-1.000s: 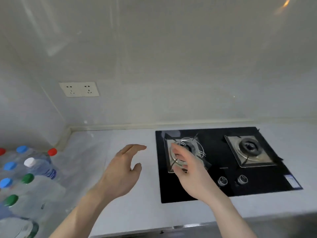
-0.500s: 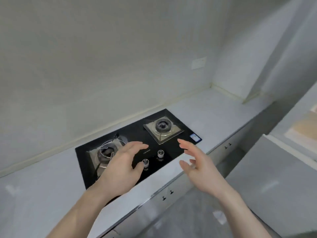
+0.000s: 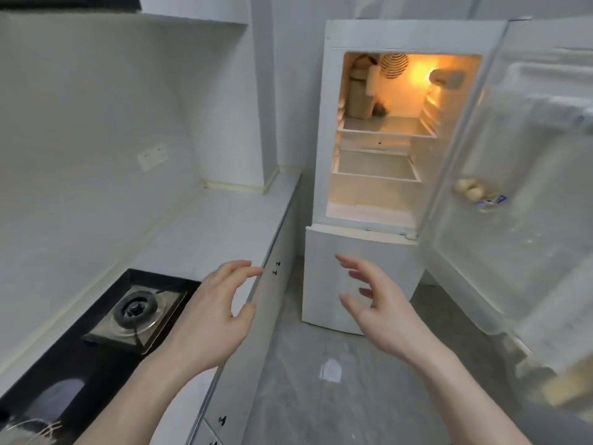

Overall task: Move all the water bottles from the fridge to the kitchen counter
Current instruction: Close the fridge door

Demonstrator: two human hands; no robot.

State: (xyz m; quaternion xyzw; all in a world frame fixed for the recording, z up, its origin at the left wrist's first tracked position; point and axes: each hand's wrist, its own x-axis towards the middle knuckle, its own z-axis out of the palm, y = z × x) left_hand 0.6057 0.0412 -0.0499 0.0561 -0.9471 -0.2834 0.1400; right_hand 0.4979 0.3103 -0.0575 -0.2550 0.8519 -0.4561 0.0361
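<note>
The white fridge (image 3: pixel 356 271) stands ahead with its upper door (image 3: pixel 519 200) swung open to the right and its inside lit orange. I see no water bottle on its shelves (image 3: pixel 382 131); a beige container (image 3: pixel 359 101) sits at the back left of the top shelf. The kitchen counter (image 3: pixel 205 229) runs along the left. My left hand (image 3: pixel 215 319) hovers over the counter's front edge, fingers relaxed and holding nothing. My right hand (image 3: pixel 382 309) is raised in front of the fridge's lower door, also with nothing in it.
A black gas hob (image 3: pixel 106 319) lies in the counter at lower left. Small pale items (image 3: pixel 471 191) sit in the open door's rack. Cabinet fronts with small knobs (image 3: pixel 276 268) run under the counter. Grey floor (image 3: pixel 321 380) lies between me and the fridge.
The view has swung right, from the counter corner with several bottles, past the hob, to the open fridge. Both hands stay raised and hold nothing.
</note>
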